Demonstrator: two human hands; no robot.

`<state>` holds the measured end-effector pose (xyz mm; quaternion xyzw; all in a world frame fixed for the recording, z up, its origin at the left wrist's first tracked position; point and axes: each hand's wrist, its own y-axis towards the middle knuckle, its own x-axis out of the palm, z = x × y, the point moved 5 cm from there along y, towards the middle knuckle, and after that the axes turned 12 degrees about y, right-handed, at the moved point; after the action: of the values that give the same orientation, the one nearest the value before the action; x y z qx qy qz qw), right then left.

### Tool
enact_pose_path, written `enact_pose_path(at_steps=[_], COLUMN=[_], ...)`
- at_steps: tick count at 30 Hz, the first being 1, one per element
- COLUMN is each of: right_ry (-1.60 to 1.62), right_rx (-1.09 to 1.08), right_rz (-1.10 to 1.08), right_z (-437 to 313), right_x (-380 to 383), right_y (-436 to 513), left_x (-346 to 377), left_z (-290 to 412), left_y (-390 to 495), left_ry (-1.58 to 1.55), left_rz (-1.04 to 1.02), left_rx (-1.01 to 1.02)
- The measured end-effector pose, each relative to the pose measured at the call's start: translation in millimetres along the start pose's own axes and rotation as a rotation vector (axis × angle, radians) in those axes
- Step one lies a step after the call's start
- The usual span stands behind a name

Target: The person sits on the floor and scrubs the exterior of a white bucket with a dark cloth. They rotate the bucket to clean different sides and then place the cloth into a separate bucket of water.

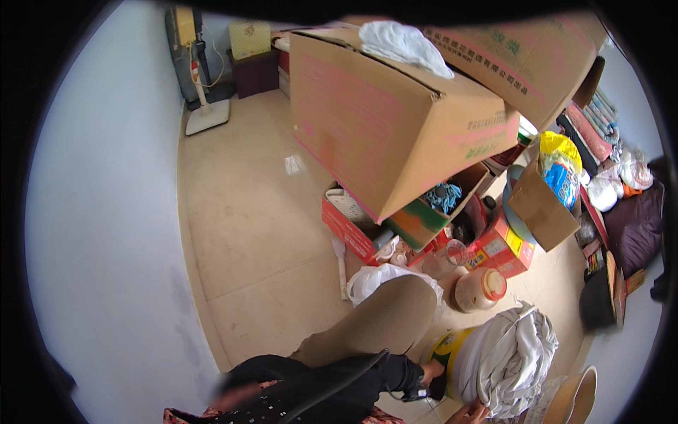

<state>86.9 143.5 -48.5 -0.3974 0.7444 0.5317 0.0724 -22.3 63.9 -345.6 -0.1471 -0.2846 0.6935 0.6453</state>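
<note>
A plastic bucket (460, 365) with a yellow and green label leans at the lower right, beside my knee. Bunched light grey cloth (524, 355) covers its top and hangs over the rim. My left hand (434, 372), below a black sleeve, holds the bucket's side; some of its fingers are hard to make out. At the bottom edge of the picture, my right hand (470, 412) pinches the cloth's lower edge near the rim. The picture's edge cuts off part of this hand.
A plastic jar (479, 290) with a red-rimmed lid stands past the bucket. Near my knee lie a white plastic bag (371, 280) and a pale spatula-like tool (340, 267). A large cardboard box (371, 116) rests on smaller boxes. A cream container (574, 400) stands at lower right.
</note>
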Motion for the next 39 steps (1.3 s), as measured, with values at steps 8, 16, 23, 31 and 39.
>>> enact_pose_path(at_steps=[8,16,23,31,39], right_ry=[0.141,0.140,0.171,0.143,0.079], right_rx=[0.154,0.184,0.274,0.236,0.183], right_rz=[-0.123,-0.121,-0.154,-0.142,-0.158], right_z=[20,15,11,3,6], right_x=[0,3,1,2,1], right_y=[-9,-6,-3,1,-2], left_x=[-26,-31,-41,-24,-41], left_z=[57,49,74,0,70], left_y=[22,-36,21,-36,50], left_ry=[0.125,0.326,0.022,0.517,0.094], left_rz=[-0.021,-0.018,-0.057,-0.208,0.151], left_rx=[0.076,-0.097,0.046,0.171,0.131])
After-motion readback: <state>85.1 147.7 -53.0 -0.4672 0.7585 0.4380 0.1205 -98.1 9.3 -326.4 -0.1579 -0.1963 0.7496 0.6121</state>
